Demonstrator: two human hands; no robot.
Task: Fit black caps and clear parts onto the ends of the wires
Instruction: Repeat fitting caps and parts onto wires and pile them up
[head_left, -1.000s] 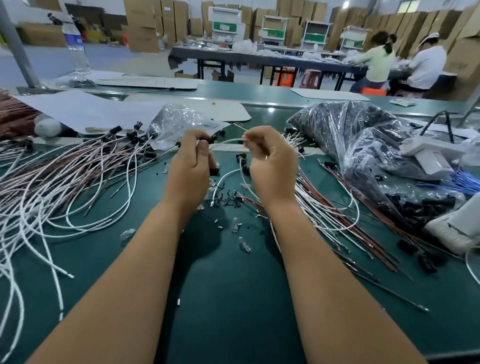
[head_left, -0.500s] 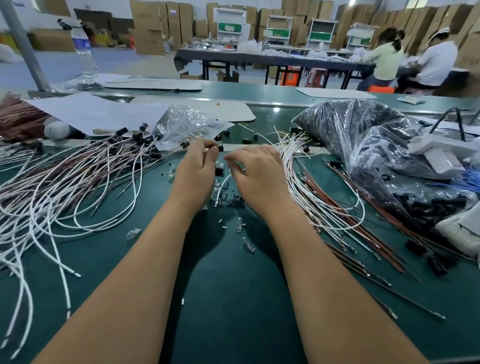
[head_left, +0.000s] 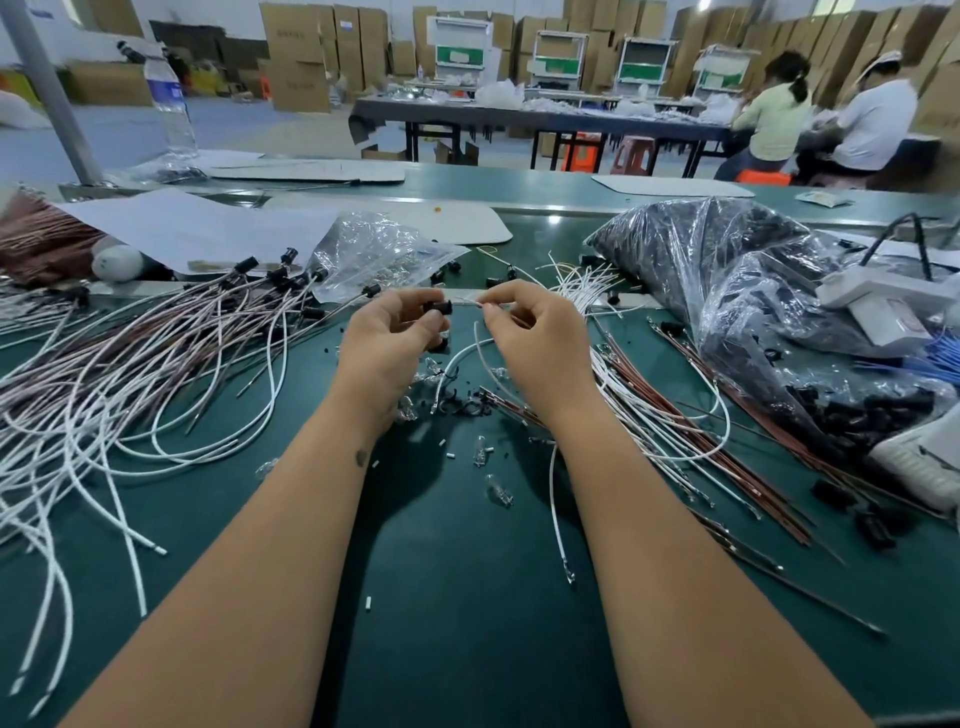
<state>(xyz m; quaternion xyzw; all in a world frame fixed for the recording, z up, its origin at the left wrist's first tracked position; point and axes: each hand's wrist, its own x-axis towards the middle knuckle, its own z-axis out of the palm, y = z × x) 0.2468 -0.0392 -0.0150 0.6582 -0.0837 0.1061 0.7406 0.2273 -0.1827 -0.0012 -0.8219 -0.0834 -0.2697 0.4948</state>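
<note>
— Where is the black cap (head_left: 442, 307)?

— Pinched in the fingertips of the left hand (head_left: 387, 343), raised over the green worktop (head_left: 457, 597). The right hand (head_left: 535, 343) pinches the end of a white wire (head_left: 470, 358) just beside the cap, the tip pointing at it. I cannot tell whether they touch.

— And the rest of that wire?

— It loops down between the two hands and trails toward the person beside the right forearm.

— What lies below the hands?

— Loose small black pieces and a few clear parts (head_left: 500, 489) scattered on the worktop.

— To the sides?

— Left, a spread heap of capped wires (head_left: 156, 364), white and brownish, black caps on their far ends. Right, a bundle of bare wires (head_left: 691, 431), white and red-brown. Behind, a clear bag (head_left: 374, 254), and right of it a bigger bag of black caps (head_left: 737, 270).

— Any writing?

— A water bottle (head_left: 171, 104) at the far left carries a blue label, too blurred to read. The cartons behind bear print that is also illegible.
</note>
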